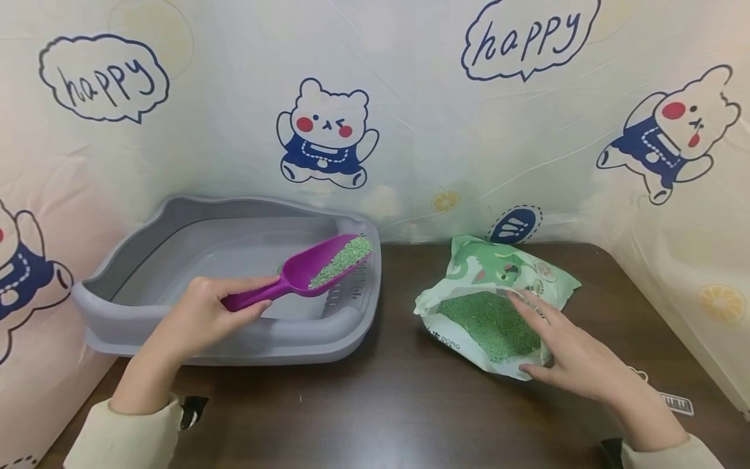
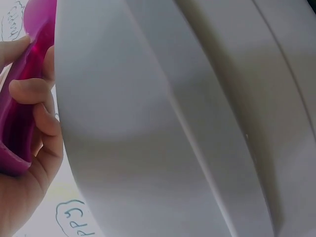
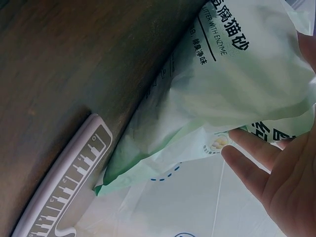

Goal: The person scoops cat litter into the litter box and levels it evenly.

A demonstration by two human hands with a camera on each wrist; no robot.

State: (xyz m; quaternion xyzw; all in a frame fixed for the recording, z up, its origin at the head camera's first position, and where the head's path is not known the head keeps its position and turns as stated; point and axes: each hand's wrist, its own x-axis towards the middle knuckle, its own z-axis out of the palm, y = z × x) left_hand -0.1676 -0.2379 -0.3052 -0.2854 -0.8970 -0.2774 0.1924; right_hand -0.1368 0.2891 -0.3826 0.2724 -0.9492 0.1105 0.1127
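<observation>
My left hand (image 1: 208,316) grips the handle of a purple scoop (image 1: 299,267), its fingers curled round it in the left wrist view. Green litter pellets (image 1: 342,260) lie in the scoop, which is over the right end of a grey litter box (image 1: 228,342). To the right, a green and white bag of cat litter (image 1: 469,254) lies with its mouth facing the front, green pellets showing inside. At the right side of that mouth is my right hand (image 1: 577,355), thumb and fingers spread apart, fingertips right at the bag's edge.
On the brown table (image 1: 363,410), a flat grey tag with a keyboard print (image 3: 66,182) lies beside the bag, near my right wrist. A printed sheet (image 1: 410,130) with bears and speech bubbles stands behind and at both sides.
</observation>
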